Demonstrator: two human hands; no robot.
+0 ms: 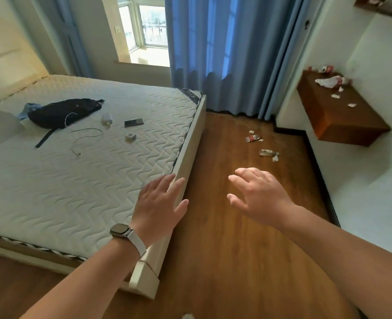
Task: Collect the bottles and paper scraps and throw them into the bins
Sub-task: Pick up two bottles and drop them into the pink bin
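Two crushed plastic bottles lie on the wooden floor ahead: one with a red label and a clearer one nearer me. Small white paper scraps lie around them. More scraps and crumpled paper with a red-labelled bottle sit on the wall-mounted wooden shelf at the right. My left hand is held out with fingers spread above the bed's corner, holding nothing. My right hand is stretched over the floor, fingers spread and empty. No bin is in view.
A bed with a bare quilted mattress fills the left side, carrying a black bag, a cable, a phone and small items. Blue curtains hang at the back. A white scrap lies at the bottom edge.
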